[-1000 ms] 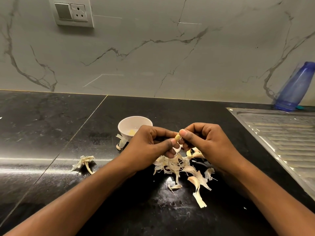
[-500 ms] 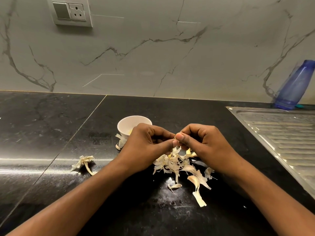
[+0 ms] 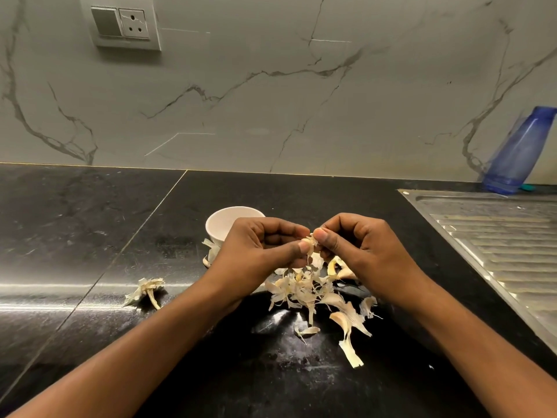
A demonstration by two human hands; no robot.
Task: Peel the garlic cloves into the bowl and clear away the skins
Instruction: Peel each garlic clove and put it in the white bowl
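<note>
Garlic clove (image 3: 309, 242): pinched between left hand (image 3: 259, 251) and right hand (image 3: 366, 248), both curled round it, above the skins (image 3: 313, 294) heaped on the black counter (image 3: 90, 236). White bowl (image 3: 223, 224): behind left hand. Stem remnant (image 3: 147, 291): left, apart. Blue bottle (image 3: 518, 152): far right by drainboard (image 3: 497, 236).

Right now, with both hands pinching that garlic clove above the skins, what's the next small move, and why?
Probably strip the loose skin off the garlic clove with the right hand while the left hand holds it. Papery shreds hang from the clove, so it looks not fully peeled, and the pile of skins lies right below to catch them. The bowl comes after.
</note>
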